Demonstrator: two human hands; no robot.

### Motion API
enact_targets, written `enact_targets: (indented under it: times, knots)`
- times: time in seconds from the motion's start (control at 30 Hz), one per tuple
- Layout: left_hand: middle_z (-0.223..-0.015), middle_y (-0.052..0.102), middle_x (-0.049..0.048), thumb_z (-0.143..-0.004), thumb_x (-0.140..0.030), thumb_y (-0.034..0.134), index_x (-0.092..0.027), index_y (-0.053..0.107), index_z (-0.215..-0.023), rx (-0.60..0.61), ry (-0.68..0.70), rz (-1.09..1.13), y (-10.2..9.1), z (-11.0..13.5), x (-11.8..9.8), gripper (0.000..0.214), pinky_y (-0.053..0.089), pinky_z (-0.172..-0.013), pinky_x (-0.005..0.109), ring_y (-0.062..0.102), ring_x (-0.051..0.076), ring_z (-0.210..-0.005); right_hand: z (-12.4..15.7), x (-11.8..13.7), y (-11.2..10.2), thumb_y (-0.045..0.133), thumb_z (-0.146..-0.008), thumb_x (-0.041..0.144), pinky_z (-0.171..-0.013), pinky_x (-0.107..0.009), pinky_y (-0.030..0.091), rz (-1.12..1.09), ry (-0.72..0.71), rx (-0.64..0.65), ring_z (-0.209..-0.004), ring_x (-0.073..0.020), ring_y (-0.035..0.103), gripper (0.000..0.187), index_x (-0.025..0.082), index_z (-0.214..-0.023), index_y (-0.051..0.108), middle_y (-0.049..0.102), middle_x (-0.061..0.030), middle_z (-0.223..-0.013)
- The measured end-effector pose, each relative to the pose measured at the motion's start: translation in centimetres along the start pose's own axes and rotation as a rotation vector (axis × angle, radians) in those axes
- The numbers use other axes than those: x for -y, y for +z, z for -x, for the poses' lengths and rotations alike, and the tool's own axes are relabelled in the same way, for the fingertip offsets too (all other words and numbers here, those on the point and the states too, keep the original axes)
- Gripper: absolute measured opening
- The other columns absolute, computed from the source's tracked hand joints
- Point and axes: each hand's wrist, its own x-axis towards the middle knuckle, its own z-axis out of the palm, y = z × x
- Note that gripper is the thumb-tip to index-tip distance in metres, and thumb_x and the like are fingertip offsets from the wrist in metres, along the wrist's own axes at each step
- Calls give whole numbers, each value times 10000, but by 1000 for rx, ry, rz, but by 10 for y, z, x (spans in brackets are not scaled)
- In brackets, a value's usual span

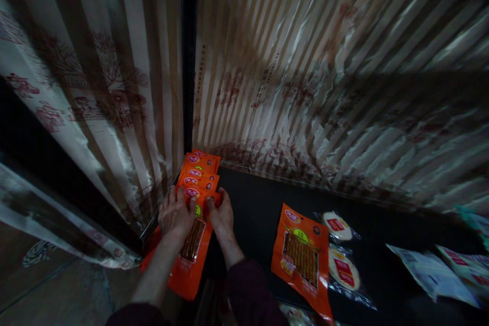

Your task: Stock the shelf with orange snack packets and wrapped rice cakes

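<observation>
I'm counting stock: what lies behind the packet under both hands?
Overlapping orange packets, top ends showing. The front packet and left hand hide most of the rest; exact count unclear.

Orange packets [195,242]: pink oval logos [191,192], lettering illegible | Clear packets [353,288]: red labels [345,271], illegible | Wall sheeting [240,35]: printed characters [229,87], illegible

I see four or more orange bags [202,202] at seven, one lone bag [301,252] at five, two round packs [345,271] at four o'clock.
</observation>
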Motion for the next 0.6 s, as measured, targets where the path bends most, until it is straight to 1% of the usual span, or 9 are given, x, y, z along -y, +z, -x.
enact_targets:
  times: [0.07,0.17,0.27,0.37,0.47,0.6]
  knots:
    - [-1423,429,169,-892,-401,358,-120,467,-1335,-7,7,-6,2,2,-2,535,380,-987,415,467,295,-1237,-4,-2,1,557,-757,333,-1003,-372,399,-5,-40,-16,-1149,-248,542,541,133,-1256,496,589,-130,-1225]
    - [-1445,391,187,-885,-397,378,-121,470,-1339,-36,32,-6,5,4,-4,539,364,-1005,448,441,315,-1263,-7,-2,1,568,-749,338,-1002,-372,398,6,-82,-9,-1149,-239,538,545,154,-1259,506,591,-111,-1224]
    - [-1453,381,183,-884,-387,387,-119,487,-1328,-50,76,6,6,5,-8,528,339,-1033,457,380,321,-1314,-10,2,-2,543,-773,379,-987,-374,403,49,-89,-7,-1135,-244,541,489,161,-1211,554,602,-106,-1208]
    - [-1454,379,183,-890,-395,384,-114,475,-1338,20,78,5,3,4,-13,537,343,-1033,446,368,322,-1324,-18,1,-4,494,-809,433,-919,-351,445,36,-47,24,-1034,-229,597,459,172,-1180,572,640,-91,-1134]
    - [-1461,371,175,-897,-403,371,-119,446,-1359,68,62,-11,1,3,-18,548,329,-1044,451,376,323,-1321,-31,-7,-2,454,-832,472,-797,-307,492,-49,18,48,-881,-194,649,443,202,-1162,576,683,-57,-1017]
    - [-1459,377,166,-911,-400,340,-112,433,-1369,81,66,-5,1,-1,-20,550,303,-1066,441,342,320,-1343,-53,-17,4,467,-816,429,-721,-282,505,-118,51,-34,-815,-181,656,373,207,-1068,628,708,-47,-935]
